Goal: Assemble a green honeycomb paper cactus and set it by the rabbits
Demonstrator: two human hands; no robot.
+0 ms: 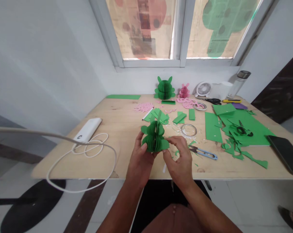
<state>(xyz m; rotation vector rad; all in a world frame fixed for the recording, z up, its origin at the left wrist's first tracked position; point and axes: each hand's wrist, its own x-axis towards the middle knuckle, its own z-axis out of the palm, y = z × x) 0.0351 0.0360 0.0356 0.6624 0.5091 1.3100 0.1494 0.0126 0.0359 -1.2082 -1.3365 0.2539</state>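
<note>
A green honeycomb paper figure (pixel 152 141) with rounded paper limbs and upright ears is held above the table's near edge. My left hand (pixel 139 161) is wrapped around its lower left side, thumb against the folded layers. With thumb and index finger, my right hand (pixel 178 158) pinches the rounded paper piece at the figure's lower right. Just right of that hand lie blue-handled thread snips (pixel 204 153). Behind the figure are loose green paper cutouts (pixel 161 116) and a roll of tape (pixel 188 130).
A finished-looking green paper figure (pixel 164 90) and a smaller pink one (pixel 184 91) stand by the wall. Green sheets (pixel 248 124), small scissors (pixel 242 130) and a phone (pixel 286 154) lie right. A white power strip (pixel 87 130) with a looping cable sits left.
</note>
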